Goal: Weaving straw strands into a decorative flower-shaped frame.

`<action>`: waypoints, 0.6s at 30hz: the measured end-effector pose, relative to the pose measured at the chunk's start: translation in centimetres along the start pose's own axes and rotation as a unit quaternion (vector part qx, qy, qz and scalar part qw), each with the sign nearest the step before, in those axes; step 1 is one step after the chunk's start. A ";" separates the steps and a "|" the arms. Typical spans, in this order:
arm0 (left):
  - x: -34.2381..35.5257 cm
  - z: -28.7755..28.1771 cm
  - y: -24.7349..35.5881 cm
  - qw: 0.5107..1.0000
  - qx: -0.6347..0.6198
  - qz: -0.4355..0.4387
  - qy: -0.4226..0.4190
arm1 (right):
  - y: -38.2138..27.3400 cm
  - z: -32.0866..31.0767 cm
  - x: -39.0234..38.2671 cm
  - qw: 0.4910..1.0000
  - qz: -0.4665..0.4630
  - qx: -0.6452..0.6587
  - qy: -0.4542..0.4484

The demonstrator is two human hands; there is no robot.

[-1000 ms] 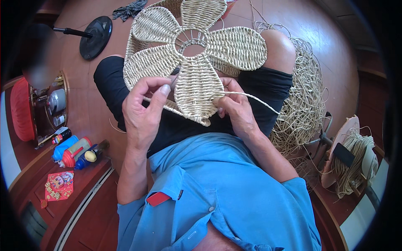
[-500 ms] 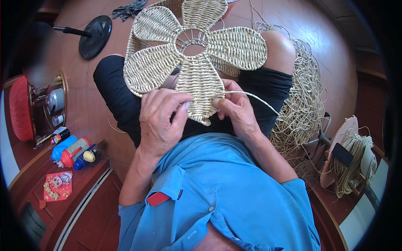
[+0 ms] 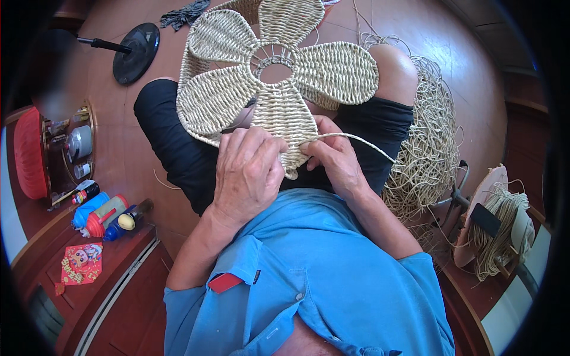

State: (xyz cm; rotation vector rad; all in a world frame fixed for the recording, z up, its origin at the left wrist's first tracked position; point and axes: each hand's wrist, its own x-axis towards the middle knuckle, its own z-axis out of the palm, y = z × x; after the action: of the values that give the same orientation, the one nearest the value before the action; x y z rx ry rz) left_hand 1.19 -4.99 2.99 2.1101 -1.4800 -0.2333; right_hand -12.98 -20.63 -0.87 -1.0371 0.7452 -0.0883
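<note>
Panel, flower-shaped, woven [image 3: 283,101], sits at 12 o'clock over black shorts [image 3: 172,139]. Right hand [image 3: 334,156] pinches lower petal [image 3: 286,123] at its 4 o'clock edge, by trailing cord [image 3: 371,143]; left hand [image 3: 249,173] curls over 8 o'clock side, fingertips hidden, grip can't be told. Risk: slipping pinch could loosen weave; cord might snag in tangled heap [image 3: 430,130], 2 o'clock.
</note>
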 end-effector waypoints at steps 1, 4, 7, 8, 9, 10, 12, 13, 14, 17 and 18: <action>0.1 0.1 -0.1 1.000 0.000 -0.001 0.001 | 0.0 0.0 -0.1 1.000 0.015 -0.001 0.004; 0.2 0.3 -0.3 1.000 -0.016 0.003 0.005 | 0.2 0.0 -0.1 1.000 0.001 0.002 0.017; 0.1 0.2 -0.3 1.000 -0.025 -0.002 0.004 | 0.4 0.0 -0.2 1.000 0.006 -0.002 0.022; 0.0 0.2 -0.2 1.000 -0.020 -0.010 0.000 | 0.4 0.0 -0.2 1.000 0.003 0.000 0.021; -0.1 0.2 -0.1 1.000 -0.016 -0.017 -0.004 | 0.4 0.0 -0.2 1.000 0.003 -0.007 0.018; -0.2 0.2 0.0 1.000 -0.016 -0.016 -0.005 | 0.4 -0.1 -0.2 0.999 0.012 -0.018 0.025; -0.3 0.3 0.2 0.999 -0.029 -0.034 0.016 | 0.4 -0.3 -0.1 1.000 0.002 -0.010 0.012; -0.4 0.4 0.4 0.999 -0.028 -0.033 0.016 | 0.4 -0.4 -0.1 1.000 0.002 -0.008 0.007; -0.4 0.5 0.6 0.999 -0.020 -0.043 0.022 | 0.4 -0.5 -0.1 1.000 0.001 -0.007 0.007; -0.4 0.7 0.8 0.998 -0.012 -0.050 0.036 | 0.4 -0.8 0.2 1.000 0.011 -0.016 -0.016; -0.4 0.8 0.9 0.998 -0.012 -0.048 0.046 | 0.4 -0.7 0.3 0.999 0.020 -0.010 -0.022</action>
State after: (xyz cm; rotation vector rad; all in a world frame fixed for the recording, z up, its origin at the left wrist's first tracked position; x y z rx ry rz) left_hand 0.00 -5.13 2.77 2.1453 -1.3197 -0.1860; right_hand -13.33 -21.05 -1.57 -1.0387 0.7277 -0.0227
